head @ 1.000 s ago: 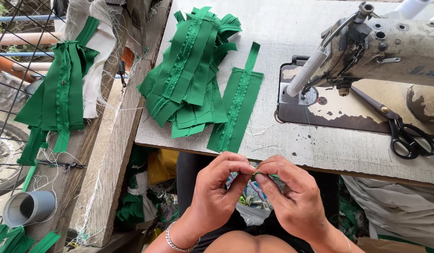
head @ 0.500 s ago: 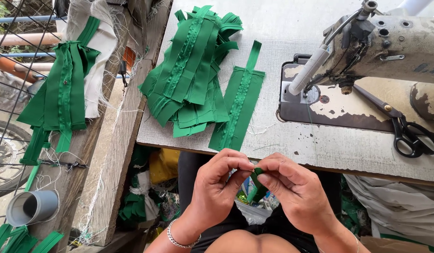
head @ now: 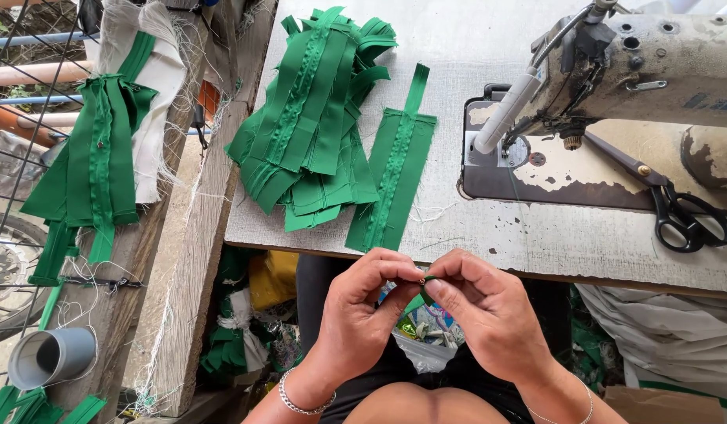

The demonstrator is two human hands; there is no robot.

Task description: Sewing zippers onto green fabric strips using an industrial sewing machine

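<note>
Fingers of left hand and right hand pinched shut on small green fabric piece.

Silver bracelets; dark shorts

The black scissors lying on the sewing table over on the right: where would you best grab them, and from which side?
Best by the two loop handles of the black scissors, coming from the near right edge of the table. The loops lie flat and bare toward that edge. The blades point up and left, running under the head of the sewing machine, so that end looks cramped.
</note>
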